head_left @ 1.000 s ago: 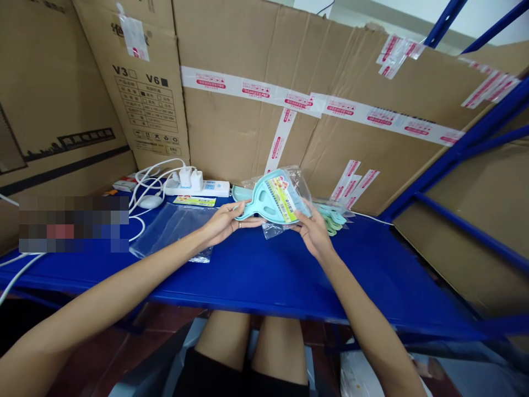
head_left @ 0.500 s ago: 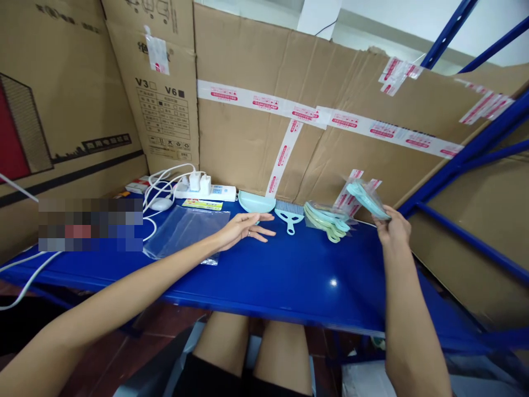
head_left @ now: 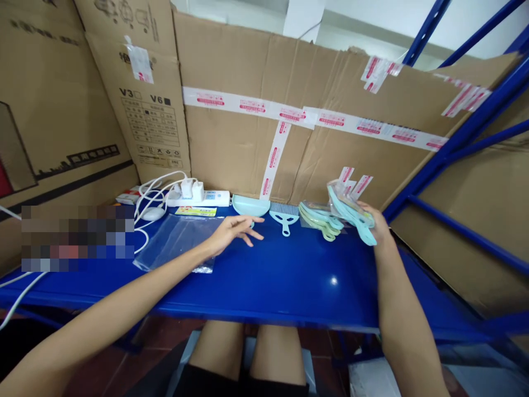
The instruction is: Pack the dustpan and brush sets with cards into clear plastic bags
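Observation:
My right hand grips a light blue brush-and-dustpan set in clear plastic, its handle end tilted down toward me. Just left of it, more bagged sets, blue and green, lie on the table. My left hand hovers palm inward with fingers apart, holding nothing. Behind that hand a loose light blue dustpan rests against the cardboard, its handle partly hidden. A small light blue brush lies beside the dustpan, bristles pointing away. Under my left wrist is a flat clear plastic bag.
A white power strip with plugs and tangled white cables stands at the back left, near a yellow label strip. Cardboard walls close off the back and left of the blue table. Blue metal bars rise on the right.
My right hand has brought the bagged set down and turned it, so its handle end now points toward me beside the other bagged sets. My left hand keeps nearly the same pose.

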Available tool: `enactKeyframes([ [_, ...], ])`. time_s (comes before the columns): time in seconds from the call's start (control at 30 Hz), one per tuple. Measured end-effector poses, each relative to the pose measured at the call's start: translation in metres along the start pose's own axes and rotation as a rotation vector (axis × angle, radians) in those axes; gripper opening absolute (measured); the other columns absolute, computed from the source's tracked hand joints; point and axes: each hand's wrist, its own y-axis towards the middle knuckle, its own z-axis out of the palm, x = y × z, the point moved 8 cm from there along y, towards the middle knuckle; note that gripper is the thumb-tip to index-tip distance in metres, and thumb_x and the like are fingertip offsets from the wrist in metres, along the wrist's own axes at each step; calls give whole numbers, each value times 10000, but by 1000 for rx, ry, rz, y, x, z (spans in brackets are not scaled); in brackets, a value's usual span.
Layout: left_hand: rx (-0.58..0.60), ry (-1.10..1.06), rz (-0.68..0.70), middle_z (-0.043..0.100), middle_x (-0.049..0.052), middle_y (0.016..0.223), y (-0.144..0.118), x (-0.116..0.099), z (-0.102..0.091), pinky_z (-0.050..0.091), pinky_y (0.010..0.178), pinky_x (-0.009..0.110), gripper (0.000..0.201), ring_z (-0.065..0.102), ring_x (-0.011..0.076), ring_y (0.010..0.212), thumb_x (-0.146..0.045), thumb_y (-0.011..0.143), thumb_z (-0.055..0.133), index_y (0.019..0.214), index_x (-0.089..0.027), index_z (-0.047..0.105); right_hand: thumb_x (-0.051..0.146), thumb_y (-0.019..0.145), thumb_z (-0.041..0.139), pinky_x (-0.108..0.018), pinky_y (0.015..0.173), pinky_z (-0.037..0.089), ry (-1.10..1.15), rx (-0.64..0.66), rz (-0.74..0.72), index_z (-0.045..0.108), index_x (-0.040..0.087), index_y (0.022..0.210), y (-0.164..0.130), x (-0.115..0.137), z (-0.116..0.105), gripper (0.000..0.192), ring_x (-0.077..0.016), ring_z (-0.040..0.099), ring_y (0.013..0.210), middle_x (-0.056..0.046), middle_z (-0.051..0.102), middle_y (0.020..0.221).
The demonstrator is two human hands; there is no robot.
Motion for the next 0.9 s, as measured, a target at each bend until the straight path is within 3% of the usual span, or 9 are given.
enactKeyframes([
  [0.07,-20,263,97,750,197,1271,-3,-7,1,628,633,296,416,803,259,906,-473,1056,573,1204,-140,774,407,827,567,-353,648,597,-6,24,47,697,203,838,1,-2,5,242,-270,725,704,-80,710,678],
  [0.13,-11,551,242,739,163,1306,-8,-17,6,632,691,299,381,790,217,906,-415,1086,508,1151,-166,788,401,840,539,-358,653,597,-19,52,81,716,190,840,4,-2,9,276,-284,733,720,-96,712,659],
  [0.23,81,903,444,757,121,1282,-17,-27,15,628,893,338,340,773,221,1063,-298,1099,460,1249,-196,747,405,849,547,-360,667,595,-38,82,109,735,166,825,13,-4,18,305,-291,738,742,-119,723,658],
  [0.33,129,1138,559,765,111,1278,-20,-31,18,625,893,340,329,765,238,1129,-222,1086,454,1282,-188,715,403,856,560,-359,682,593,-53,98,132,750,144,840,24,-10,30,322,-279,741,751,-135,760,738],
  [0.5,140,1309,618,761,117,1288,-20,-32,19,634,816,316,329,781,223,1085,-177,1079,432,1280,-174,693,358,783,730,-353,802,579,-159,-15,114,784,169,1014,42,-9,32,302,-270,737,922,-104,802,960],
  [0.63,169,1338,621,753,126,1290,-20,-29,22,640,794,311,337,779,223,1089,-169,1077,425,1296,-166,681,424,700,863,-398,792,577,-365,-38,128,812,167,930,47,6,22,349,-334,710,992,-152,791,992],
  [0.77,179,1420,653,753,128,1278,-21,-29,24,645,802,313,356,795,211,1001,-156,1066,417,1304,-169,682,381,452,992,-344,594,573,-488,112,181,832,169,948,40,11,27,563,-264,698,780,-148,788,1025],
  [0.9,213,1510,702,749,144,1281,-21,-28,28,656,778,340,370,802,219,926,-145,1054,421,1332,-143,666,325,468,997,-297,474,534,-603,115,189,797,159,790,38,12,28,414,-204,650,595,-91,728,756],
])
